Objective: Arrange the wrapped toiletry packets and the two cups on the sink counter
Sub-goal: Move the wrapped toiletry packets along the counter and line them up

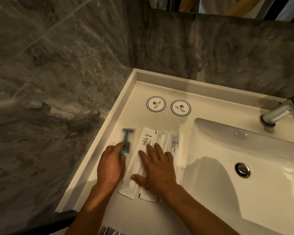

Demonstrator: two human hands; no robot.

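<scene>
Several wrapped packets lie side by side on the white sink counter (159, 122), left of the basin. The leftmost is a clear-wrapped green razor packet (128, 133), blurred; my left hand (111, 165) grips its lower end with thumb and fingers. Beside it lie a long white printed packet (145, 138), a plain white packet (162, 138) and one marked BRUSHING TEETH (176, 143). My right hand (157, 167) rests flat on the white packets, fingers spread. Behind them sit two round white logo discs (156, 103) (180, 107); I cannot tell whether they cap cups.
The basin (244, 146) with its drain (242, 169) fills the right side, and a chrome faucet (278, 114) juts in from the right. A raised rim (124, 92) borders the counter against the dark marble wall (58, 82). A crinkled wrapper (109, 230) shows at the bottom edge.
</scene>
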